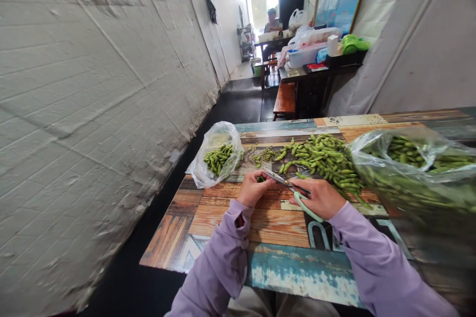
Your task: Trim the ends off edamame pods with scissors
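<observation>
Two hands in soft lilac sleeves sit at the near-middle of a plank-print surface w/ worn orange, brown and teal strips. The left hand has its fingers curled tight round a small green pod, only the tip showing. The right hand has its fingers closed thru the pale-green loop handles of the scissors. The thin metal blades point left, tips by the pod; can't tell how far they part. Just beyond lies a loose heap of curved green pods, and left of it a scatter of small green scraps. Far left is a crinkly clear plastic bag, mouth open, pods inside. At the right edge is a bigger clear bag, stuffed w/ pods, blurred.
</observation>
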Action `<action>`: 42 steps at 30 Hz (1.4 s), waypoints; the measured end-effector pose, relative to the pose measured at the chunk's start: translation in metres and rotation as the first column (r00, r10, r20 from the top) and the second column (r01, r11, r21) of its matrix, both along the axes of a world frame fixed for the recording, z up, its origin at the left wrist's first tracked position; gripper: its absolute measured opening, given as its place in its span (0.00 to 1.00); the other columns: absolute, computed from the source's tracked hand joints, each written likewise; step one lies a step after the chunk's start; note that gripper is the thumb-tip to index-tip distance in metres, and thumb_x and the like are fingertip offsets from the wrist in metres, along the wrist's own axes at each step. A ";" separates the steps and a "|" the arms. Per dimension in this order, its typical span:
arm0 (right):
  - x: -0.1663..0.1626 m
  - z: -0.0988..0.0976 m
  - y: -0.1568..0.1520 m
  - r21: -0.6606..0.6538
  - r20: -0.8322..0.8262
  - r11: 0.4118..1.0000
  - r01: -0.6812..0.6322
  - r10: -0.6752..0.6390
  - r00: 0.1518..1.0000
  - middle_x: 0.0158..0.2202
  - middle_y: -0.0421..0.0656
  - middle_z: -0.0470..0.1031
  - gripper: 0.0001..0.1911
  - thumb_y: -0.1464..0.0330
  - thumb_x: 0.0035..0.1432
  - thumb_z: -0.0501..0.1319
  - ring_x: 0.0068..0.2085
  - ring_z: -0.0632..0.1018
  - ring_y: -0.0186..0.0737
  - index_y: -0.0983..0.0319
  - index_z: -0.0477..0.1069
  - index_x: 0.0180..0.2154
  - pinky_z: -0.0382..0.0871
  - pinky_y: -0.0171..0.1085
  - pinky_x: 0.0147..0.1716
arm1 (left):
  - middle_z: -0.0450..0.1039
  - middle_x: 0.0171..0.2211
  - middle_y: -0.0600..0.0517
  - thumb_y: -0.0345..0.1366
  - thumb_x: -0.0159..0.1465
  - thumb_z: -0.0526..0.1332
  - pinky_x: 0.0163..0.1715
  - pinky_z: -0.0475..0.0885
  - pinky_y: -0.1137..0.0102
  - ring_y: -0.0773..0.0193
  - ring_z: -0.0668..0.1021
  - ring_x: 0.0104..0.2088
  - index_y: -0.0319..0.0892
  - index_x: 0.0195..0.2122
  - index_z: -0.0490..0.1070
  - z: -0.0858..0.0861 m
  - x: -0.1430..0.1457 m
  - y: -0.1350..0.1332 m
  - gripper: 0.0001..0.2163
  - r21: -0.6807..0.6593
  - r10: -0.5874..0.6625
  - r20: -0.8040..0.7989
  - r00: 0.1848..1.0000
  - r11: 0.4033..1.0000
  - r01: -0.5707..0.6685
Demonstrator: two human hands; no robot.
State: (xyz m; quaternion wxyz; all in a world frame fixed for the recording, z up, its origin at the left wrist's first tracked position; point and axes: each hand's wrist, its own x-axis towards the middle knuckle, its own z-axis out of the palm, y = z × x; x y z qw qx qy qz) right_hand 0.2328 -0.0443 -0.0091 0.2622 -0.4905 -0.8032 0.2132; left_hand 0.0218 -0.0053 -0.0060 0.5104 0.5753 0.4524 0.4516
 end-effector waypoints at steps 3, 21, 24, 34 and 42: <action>-0.001 0.001 -0.001 0.033 0.013 0.999 0.016 -0.017 1.000 0.36 0.42 0.80 0.16 0.60 0.50 0.63 0.36 0.79 0.42 0.56 0.75 0.42 0.69 0.35 0.36 | 0.70 0.21 0.53 0.36 0.44 0.71 0.27 0.64 0.74 0.69 0.69 0.24 0.37 0.20 0.72 -0.003 0.001 0.000 0.10 -0.052 0.005 0.025 1.000 0.999 -0.003; -0.003 -0.006 0.003 0.075 -0.150 0.969 0.235 -0.222 0.963 0.47 0.45 0.76 0.23 0.57 0.53 0.61 0.46 0.77 0.46 0.57 0.70 0.50 0.72 0.42 0.46 | 0.64 0.22 0.59 0.41 0.42 0.72 0.15 0.55 0.79 0.78 0.62 0.17 0.40 0.26 0.60 0.007 0.006 -0.005 0.21 -0.341 0.132 0.504 0.853 0.938 0.056; -0.007 -0.005 -0.001 0.067 -0.098 0.980 0.187 -0.180 0.979 0.44 0.45 0.76 0.27 0.56 0.51 0.62 0.39 0.78 0.43 0.56 0.67 0.52 0.73 0.40 0.41 | 0.65 0.22 0.59 0.40 0.42 0.72 0.15 0.55 0.79 0.77 0.63 0.17 0.40 0.27 0.60 0.008 0.006 -0.005 0.20 -0.358 0.159 0.546 0.822 0.932 0.057; -0.019 -0.010 -0.006 0.171 0.055 0.977 0.130 -0.142 0.988 0.41 0.44 0.73 0.28 0.58 0.51 0.63 0.41 0.76 0.43 0.56 0.65 0.54 0.71 0.38 0.38 | 0.64 0.20 0.59 0.35 0.44 0.71 0.15 0.56 0.79 0.76 0.63 0.17 0.40 0.28 0.61 0.004 0.008 -0.009 0.18 -0.360 0.194 0.653 0.732 0.930 0.075; -0.018 -0.007 -0.005 0.191 0.004 0.967 0.166 -0.170 0.985 0.38 0.43 0.73 0.26 0.59 0.53 0.62 0.37 0.76 0.40 0.57 0.65 0.54 0.71 0.37 0.36 | 0.68 0.23 0.55 0.36 0.49 0.69 0.14 0.55 0.81 0.78 0.63 0.17 0.38 0.28 0.63 0.007 0.012 -0.014 0.15 -0.326 0.050 0.648 0.760 0.920 0.218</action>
